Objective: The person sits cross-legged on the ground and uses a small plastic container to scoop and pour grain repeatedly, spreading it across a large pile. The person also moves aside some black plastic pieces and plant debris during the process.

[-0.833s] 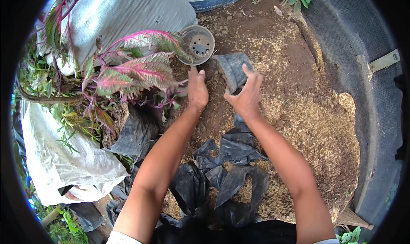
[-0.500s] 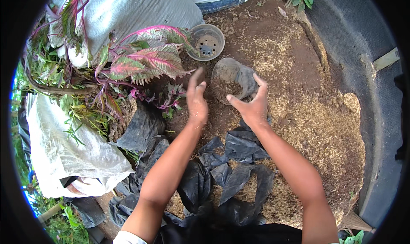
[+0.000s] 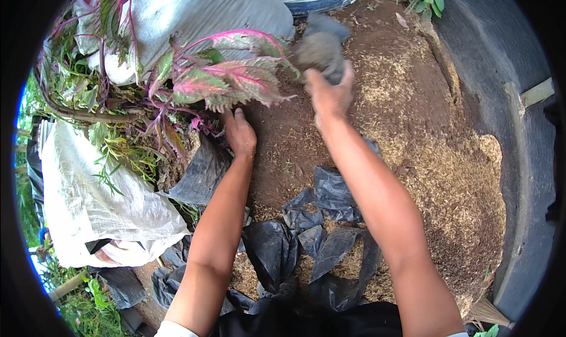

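Note:
A dark plastic grow bag with soil in it (image 3: 321, 49), smeared by motion, is in my right hand (image 3: 332, 95). Thumb and fingers press on its near end, in front of the large white sack. My left hand (image 3: 240, 138) reaches low beneath the pink-and-green leaves (image 3: 233, 83) of a potted-looking coleus-like plant. Its fingers are stretched out, with their tips partly under a leaf; nothing shows in them. The small purple shoots (image 3: 203, 125) are just beside these fingers.
White sacks (image 3: 236, 13) lie at the back, another white sack (image 3: 106, 201) at the left. Torn black plastic sheets (image 3: 330, 254) cover the ground before me. Pale husks (image 3: 448, 190) are strewn over brown soil at the right, bounded by a dark curved wall (image 3: 513, 160).
My right hand has carried the grow bag forward and slightly left. My left hand has moved left, down to the plant. The round pot with holes is now hidden.

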Motion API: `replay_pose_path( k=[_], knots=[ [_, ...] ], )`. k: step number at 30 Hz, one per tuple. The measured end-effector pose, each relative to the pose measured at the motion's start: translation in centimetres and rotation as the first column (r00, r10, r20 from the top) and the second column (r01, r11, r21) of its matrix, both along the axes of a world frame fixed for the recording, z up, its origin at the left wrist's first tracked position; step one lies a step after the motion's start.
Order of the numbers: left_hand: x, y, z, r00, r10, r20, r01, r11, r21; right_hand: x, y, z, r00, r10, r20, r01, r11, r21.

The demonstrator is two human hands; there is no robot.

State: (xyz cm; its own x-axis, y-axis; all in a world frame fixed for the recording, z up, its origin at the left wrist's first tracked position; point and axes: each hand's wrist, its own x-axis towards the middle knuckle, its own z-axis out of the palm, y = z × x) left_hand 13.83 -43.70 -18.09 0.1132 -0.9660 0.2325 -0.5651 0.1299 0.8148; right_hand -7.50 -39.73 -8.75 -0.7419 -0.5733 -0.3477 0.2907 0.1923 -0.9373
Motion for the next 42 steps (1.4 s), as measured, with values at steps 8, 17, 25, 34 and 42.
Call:
replay_pose_path(
  k=[8, 17, 25, 34, 42],
  knots=[
    [-1.4, -1.6, 1.2, 0.978, -0.161, 0.135, 0.151, 0.985, 0.081, -2.4, -3.0, -1.8, 0.846, 0.152, -0.510, -0.019, 0.966, 0.256],
    [-2.5, -2.1, 1.0, 0.976, -0.215, -0.012, 0.215, 0.977, -0.004, -0.2, -6.0, -4.1, 0.724, 0.217, -0.655, -0.077, 0.969, 0.236],
    [-7.1, -6.5, -4.0, 0.811, -0.111, -0.575, 0.051, 0.992, -0.119, -0.5, -4.8, -2.7, 0.719, 0.306, -0.624, -0.146, 0.944, 0.295],
    [-11.0, -3.2, -0.2, 0.931, -0.028, -0.363, 0.046, 0.998, 0.041, -0.2, -2.6, -3.1, 0.663, 0.298, -0.687, -0.158, 0.952, 0.261],
    [-11.7, -5.9, -4.7, 0.880, -0.177, -0.440, 0.181, 0.983, -0.032, 0.5, -0.7, -2.9, 0.646, 0.372, -0.667, -0.225, 0.927, 0.299]
  ],
)
